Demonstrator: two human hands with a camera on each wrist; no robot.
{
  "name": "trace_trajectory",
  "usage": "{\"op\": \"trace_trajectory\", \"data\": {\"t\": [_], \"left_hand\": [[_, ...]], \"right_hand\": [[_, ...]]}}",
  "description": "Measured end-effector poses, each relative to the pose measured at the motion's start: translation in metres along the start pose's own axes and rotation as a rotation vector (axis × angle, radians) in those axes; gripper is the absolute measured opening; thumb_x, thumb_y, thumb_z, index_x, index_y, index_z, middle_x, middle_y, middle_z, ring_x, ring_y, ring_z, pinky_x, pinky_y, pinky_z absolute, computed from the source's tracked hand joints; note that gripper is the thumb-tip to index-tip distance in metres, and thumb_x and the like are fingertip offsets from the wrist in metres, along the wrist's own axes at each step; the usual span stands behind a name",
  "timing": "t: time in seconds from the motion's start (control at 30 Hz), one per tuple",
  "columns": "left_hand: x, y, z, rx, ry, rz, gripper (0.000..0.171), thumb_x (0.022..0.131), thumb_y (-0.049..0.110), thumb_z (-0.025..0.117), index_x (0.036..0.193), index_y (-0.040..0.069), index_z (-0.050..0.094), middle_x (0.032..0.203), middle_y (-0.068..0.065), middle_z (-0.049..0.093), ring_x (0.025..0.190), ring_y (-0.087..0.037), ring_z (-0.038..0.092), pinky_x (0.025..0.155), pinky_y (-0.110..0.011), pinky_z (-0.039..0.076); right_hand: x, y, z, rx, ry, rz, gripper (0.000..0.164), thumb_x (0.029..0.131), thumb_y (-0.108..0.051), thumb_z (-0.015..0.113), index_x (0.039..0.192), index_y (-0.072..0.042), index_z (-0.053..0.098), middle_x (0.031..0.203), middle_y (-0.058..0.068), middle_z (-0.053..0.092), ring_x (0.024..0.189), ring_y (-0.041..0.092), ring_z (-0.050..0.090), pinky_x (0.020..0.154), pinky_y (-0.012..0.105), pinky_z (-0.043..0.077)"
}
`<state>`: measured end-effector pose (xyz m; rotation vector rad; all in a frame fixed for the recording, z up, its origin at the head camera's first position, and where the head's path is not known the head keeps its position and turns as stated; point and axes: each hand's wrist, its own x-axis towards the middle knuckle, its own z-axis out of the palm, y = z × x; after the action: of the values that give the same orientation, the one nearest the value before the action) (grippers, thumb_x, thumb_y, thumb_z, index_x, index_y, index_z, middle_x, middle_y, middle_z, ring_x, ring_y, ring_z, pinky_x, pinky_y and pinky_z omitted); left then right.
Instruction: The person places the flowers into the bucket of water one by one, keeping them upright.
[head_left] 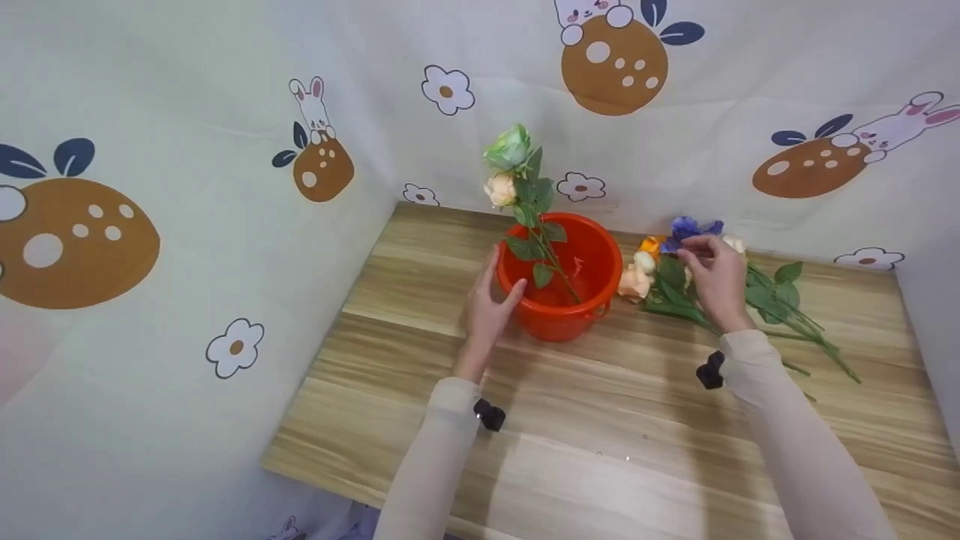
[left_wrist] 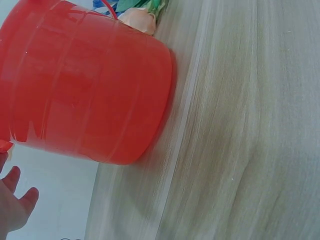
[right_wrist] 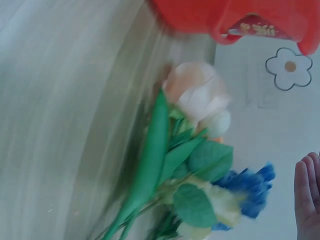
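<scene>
A red bucket (head_left: 556, 324) stands on the table. Inside it leans an artificial flower stem with a green rose (head_left: 510, 147) and a small peach rose (head_left: 500, 190), heads above the rim. My left hand (head_left: 487, 311) is at the bucket's left side, thumb and fingers spread beside the rim. Over a pile of flowers to the right hovers my right hand (head_left: 718, 277), thumb near the index finger, close to a blue flower (head_left: 684, 229). The right wrist view shows those fingers (right_wrist: 304, 190) straight, apart from the blue petals (right_wrist: 252, 192). A peach rose (right_wrist: 197, 92) lies nearest the bucket.
Green stems (head_left: 814, 330) from the pile stretch rightward over the wooden table (head_left: 600, 435). An orange flower (head_left: 649, 245) lies among the blooms. A cloth with rabbit prints (head_left: 375, 135) hangs behind and beside the table. The table's left edge runs near the bucket's side.
</scene>
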<state>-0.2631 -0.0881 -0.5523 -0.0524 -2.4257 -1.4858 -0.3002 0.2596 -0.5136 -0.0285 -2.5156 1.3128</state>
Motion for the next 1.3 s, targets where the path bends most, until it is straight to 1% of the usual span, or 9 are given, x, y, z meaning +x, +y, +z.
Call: {"op": "trace_trajectory", "data": {"t": [0.17, 0.37, 0.5, 0.6, 0.63, 0.73, 0.83, 1.1, 1.3], "left_hand": [[0.000, 0.000, 0.000, -0.001, 0.000, -0.023, 0.073, 0.092, 0.041, 0.068, 0.155, 0.020, 0.038, 0.161, -0.002, 0.038, 0.149, -0.024, 0.036, 0.124, -0.043, 0.029], [0.000, 0.000, 0.001, 0.006, 0.005, -0.002, 0.073, 0.092, 0.040, 0.068, 0.154, 0.018, 0.038, 0.160, -0.004, 0.039, 0.148, -0.024, 0.037, 0.124, -0.042, 0.029], [0.000, 0.000, 0.001, 0.027, 0.001, -0.001, 0.074, 0.092, 0.041, 0.068, 0.155, 0.019, 0.038, 0.161, -0.002, 0.038, 0.149, -0.023, 0.036, 0.124, -0.041, 0.029], [0.000, 0.000, 0.001, 0.029, 0.001, -0.002, 0.074, 0.091, 0.042, 0.068, 0.155, 0.019, 0.037, 0.161, -0.001, 0.037, 0.149, -0.022, 0.036, 0.124, -0.041, 0.029], [0.000, -0.001, 0.001, 0.029, 0.002, -0.001, 0.074, 0.092, 0.042, 0.068, 0.155, 0.018, 0.038, 0.161, -0.002, 0.038, 0.149, -0.023, 0.037, 0.124, -0.042, 0.029], [0.000, -0.001, 0.001, 0.026, 0.003, -0.010, 0.073, 0.091, 0.042, 0.068, 0.155, 0.020, 0.038, 0.161, 0.000, 0.038, 0.148, -0.022, 0.037, 0.124, -0.042, 0.030], [0.000, 0.000, 0.001, 0.022, 0.002, -0.024, 0.073, 0.092, 0.043, 0.067, 0.155, 0.022, 0.038, 0.161, 0.002, 0.038, 0.148, -0.022, 0.037, 0.124, -0.043, 0.030], [0.000, 0.001, 0.000, 0.038, -0.005, -0.039, 0.074, 0.092, 0.044, 0.067, 0.155, 0.023, 0.036, 0.161, 0.004, 0.036, 0.149, -0.020, 0.036, 0.124, -0.041, 0.029], [-0.001, 0.002, 0.000, 0.039, -0.009, -0.039, 0.073, 0.092, 0.044, 0.067, 0.156, 0.023, 0.036, 0.161, 0.004, 0.036, 0.149, -0.021, 0.035, 0.124, -0.043, 0.029]], "right_hand": [[-0.008, 0.020, -0.007, -0.037, 0.007, 0.015, 0.030, 0.097, -0.026, 0.064, 0.114, -0.002, 0.069, 0.109, 0.018, 0.072, 0.081, -0.017, 0.051, 0.074, 0.002, 0.043], [-0.023, 0.047, -0.014, -0.105, -0.015, 0.029, 0.028, 0.096, -0.020, 0.067, 0.115, 0.000, 0.069, 0.110, 0.020, 0.073, 0.079, -0.020, 0.049, 0.072, 0.001, 0.039], [-0.036, 0.065, -0.021, -0.161, -0.069, 0.072, 0.032, 0.096, -0.022, 0.067, 0.117, 0.001, 0.067, 0.113, 0.022, 0.071, 0.091, 0.010, 0.067, 0.071, 0.001, 0.038], [-0.045, 0.078, -0.025, -0.196, -0.106, 0.093, 0.034, 0.096, -0.022, 0.067, 0.118, 0.004, 0.066, 0.114, 0.026, 0.070, 0.101, 0.037, 0.068, 0.073, 0.007, 0.042], [-0.048, 0.083, -0.026, -0.207, -0.117, 0.094, 0.033, 0.096, -0.020, 0.067, 0.118, 0.004, 0.066, 0.114, 0.027, 0.070, 0.102, 0.039, 0.067, 0.075, 0.012, 0.047], [-0.054, 0.092, -0.029, -0.256, -0.151, 0.080, 0.030, 0.094, -0.014, 0.069, 0.115, 0.006, 0.067, 0.110, 0.028, 0.070, 0.100, 0.041, 0.068, 0.082, 0.035, 0.055], [-0.059, 0.099, -0.030, -0.290, -0.191, 0.065, 0.026, 0.091, -0.008, 0.071, 0.111, 0.007, 0.068, 0.106, 0.029, 0.071, 0.096, 0.043, 0.069, 0.084, 0.053, 0.055], [-0.063, 0.104, -0.029, -0.373, -0.205, 0.015, 0.010, 0.088, -0.004, 0.072, 0.095, 0.003, 0.073, 0.092, 0.024, 0.073, 0.086, 0.038, 0.069, 0.075, 0.048, 0.052], [-0.062, 0.098, -0.029, -0.375, -0.191, -0.025, 0.005, 0.086, -0.003, 0.073, 0.089, 0.000, 0.074, 0.087, 0.021, 0.073, 0.081, 0.036, 0.068, 0.070, 0.043, 0.051]]}}
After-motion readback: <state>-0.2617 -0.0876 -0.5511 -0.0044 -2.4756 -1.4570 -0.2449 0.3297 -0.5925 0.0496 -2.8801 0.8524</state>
